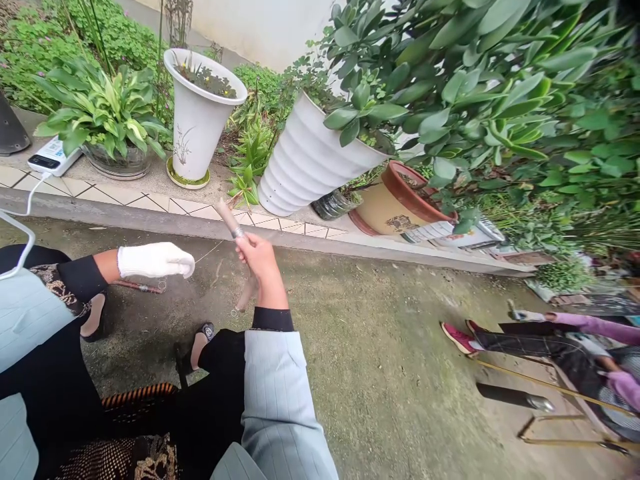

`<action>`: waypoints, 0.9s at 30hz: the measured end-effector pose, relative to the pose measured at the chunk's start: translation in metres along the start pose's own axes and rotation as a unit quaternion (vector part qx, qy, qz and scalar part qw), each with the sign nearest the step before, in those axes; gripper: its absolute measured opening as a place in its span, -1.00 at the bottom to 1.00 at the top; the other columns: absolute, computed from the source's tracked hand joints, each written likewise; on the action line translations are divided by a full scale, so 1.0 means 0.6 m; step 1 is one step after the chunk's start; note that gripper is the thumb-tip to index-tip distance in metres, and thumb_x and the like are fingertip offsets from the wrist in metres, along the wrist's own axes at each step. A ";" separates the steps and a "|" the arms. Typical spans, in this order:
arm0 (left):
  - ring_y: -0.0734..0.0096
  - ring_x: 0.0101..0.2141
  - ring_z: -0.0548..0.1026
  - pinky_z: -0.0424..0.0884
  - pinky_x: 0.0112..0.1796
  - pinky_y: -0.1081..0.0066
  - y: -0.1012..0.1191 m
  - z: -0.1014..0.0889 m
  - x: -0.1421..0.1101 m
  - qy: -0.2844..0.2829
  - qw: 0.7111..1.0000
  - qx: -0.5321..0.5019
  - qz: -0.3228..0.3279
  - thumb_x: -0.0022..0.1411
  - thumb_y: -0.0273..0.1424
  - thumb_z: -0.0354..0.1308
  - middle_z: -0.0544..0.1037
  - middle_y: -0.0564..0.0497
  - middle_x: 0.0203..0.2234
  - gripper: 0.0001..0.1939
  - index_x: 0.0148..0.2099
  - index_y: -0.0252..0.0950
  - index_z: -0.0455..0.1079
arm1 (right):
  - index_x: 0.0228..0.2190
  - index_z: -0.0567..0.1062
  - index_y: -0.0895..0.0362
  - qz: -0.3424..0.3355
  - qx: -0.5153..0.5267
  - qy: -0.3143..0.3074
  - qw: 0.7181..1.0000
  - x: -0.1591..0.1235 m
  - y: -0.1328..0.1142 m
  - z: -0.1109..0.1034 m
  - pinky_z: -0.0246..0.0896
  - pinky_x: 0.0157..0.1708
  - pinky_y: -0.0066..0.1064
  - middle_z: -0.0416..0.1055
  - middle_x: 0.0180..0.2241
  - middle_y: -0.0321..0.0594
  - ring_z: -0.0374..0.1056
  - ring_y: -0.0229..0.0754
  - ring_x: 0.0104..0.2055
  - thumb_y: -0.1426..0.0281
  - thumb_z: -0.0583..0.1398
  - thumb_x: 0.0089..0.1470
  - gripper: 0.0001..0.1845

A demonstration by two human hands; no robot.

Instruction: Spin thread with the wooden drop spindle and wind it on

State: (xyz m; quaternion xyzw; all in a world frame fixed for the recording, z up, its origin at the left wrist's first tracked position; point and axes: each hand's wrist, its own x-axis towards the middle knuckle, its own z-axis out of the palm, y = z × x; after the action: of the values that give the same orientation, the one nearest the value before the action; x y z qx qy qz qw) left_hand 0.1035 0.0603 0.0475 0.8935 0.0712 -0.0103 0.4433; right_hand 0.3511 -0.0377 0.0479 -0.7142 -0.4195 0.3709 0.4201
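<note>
My left hand (pixel 157 260), in a white knitted glove, is closed with its fingertips pinched on a thin wire or thread (pixel 207 251). The line runs taut up to the right, towards my right hand (pixel 260 257). Bare and closed, that hand grips a pale brown stick (pixel 227 216), which has silvery wire wound round it just above the fingers. Below the wrist a second brown length (pixel 247 293) shows, with a small wire loop by its end; whether it joins the stick, I cannot tell. Under my gloved hand lies a reddish-brown rod (pixel 135 286) with curled wire.
Along a tiled ledge (pixel 150 202) stand a white flared pot (pixel 195 127), a ribbed white pot (pixel 315 160) and a brown pot (pixel 400 200). A white device (pixel 55 157) with a cable sits at left. To the right, another person in red shoes (pixel 457 339) sits.
</note>
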 end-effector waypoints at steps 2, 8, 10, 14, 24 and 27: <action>0.46 -0.44 0.35 0.23 -0.35 0.53 0.006 -0.001 -0.002 -0.014 1.000 0.005 0.011 0.31 -0.25 -0.08 0.48 0.04 -0.44 -0.68 -0.30 -0.32 0.41 | -0.25 0.51 0.14 0.004 -0.134 -0.013 0.991 0.002 0.007 0.008 0.05 -0.51 -0.48 0.33 -0.53 -0.33 0.16 -0.33 -0.54 0.19 0.18 0.01 -0.67; 0.47 -0.45 0.35 0.21 -0.35 0.53 0.007 -0.007 -0.006 0.003 0.995 0.096 0.014 0.34 -0.27 -0.13 0.48 0.04 -0.45 -0.66 -0.31 -0.31 0.40 | -0.33 0.57 0.09 0.003 -0.394 -0.132 0.910 -0.003 0.004 0.024 0.01 -0.42 -0.45 0.45 -0.44 -0.24 0.27 -0.24 -0.41 0.22 0.23 0.02 -0.77; 0.46 -0.45 0.36 0.21 -0.35 0.53 0.003 -0.011 -0.005 0.023 0.991 0.129 -0.002 0.34 -0.26 -0.14 0.49 0.04 -0.45 -0.65 -0.30 -0.30 0.41 | -0.33 0.58 0.11 0.022 -0.391 -0.223 0.893 -0.006 0.005 0.030 0.01 -0.44 -0.46 0.44 -0.47 -0.26 0.27 -0.27 -0.44 0.25 0.25 0.00 -0.78; 0.44 -0.42 0.38 0.22 -0.34 0.53 -0.010 -0.017 -0.003 0.060 0.984 0.168 -0.020 0.33 -0.27 -0.15 0.50 0.04 -0.42 -0.66 -0.29 -0.30 0.40 | -0.30 0.57 0.14 0.066 -0.288 -0.464 0.835 -0.017 0.002 0.049 0.03 -0.53 -0.52 0.34 -0.57 -0.36 0.21 -0.37 -0.56 0.24 0.27 -0.03 -0.73; 0.47 -0.46 0.32 0.20 -0.38 0.52 -0.011 -0.010 0.005 0.085 0.989 0.103 -0.062 0.29 -0.23 -0.14 0.43 0.06 -0.48 -0.66 -0.34 -0.32 0.35 | -0.13 0.53 0.24 -0.022 -0.010 -0.476 0.879 -0.038 -0.031 0.014 0.13 -0.55 -0.56 0.37 -0.51 -0.34 0.18 -0.41 -0.55 0.24 0.33 -0.12 -0.50; 0.48 -0.50 0.29 0.17 -0.43 0.52 0.006 -0.001 0.011 0.056 0.993 0.080 -0.062 0.26 -0.21 -0.11 0.41 0.06 -0.52 -0.64 -0.38 -0.34 0.34 | -0.13 0.52 0.27 -0.032 0.052 -0.417 0.907 -0.035 -0.021 -0.007 0.13 -0.56 -0.56 0.37 -0.53 -0.33 0.18 -0.41 -0.55 0.24 0.36 -0.17 -0.46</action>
State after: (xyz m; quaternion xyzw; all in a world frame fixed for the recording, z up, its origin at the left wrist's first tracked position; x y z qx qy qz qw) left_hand 0.1104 0.0592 0.0501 0.9192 0.1504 0.0061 0.3639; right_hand 0.3431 -0.0544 0.0649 -0.4575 -0.5594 0.6427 0.2546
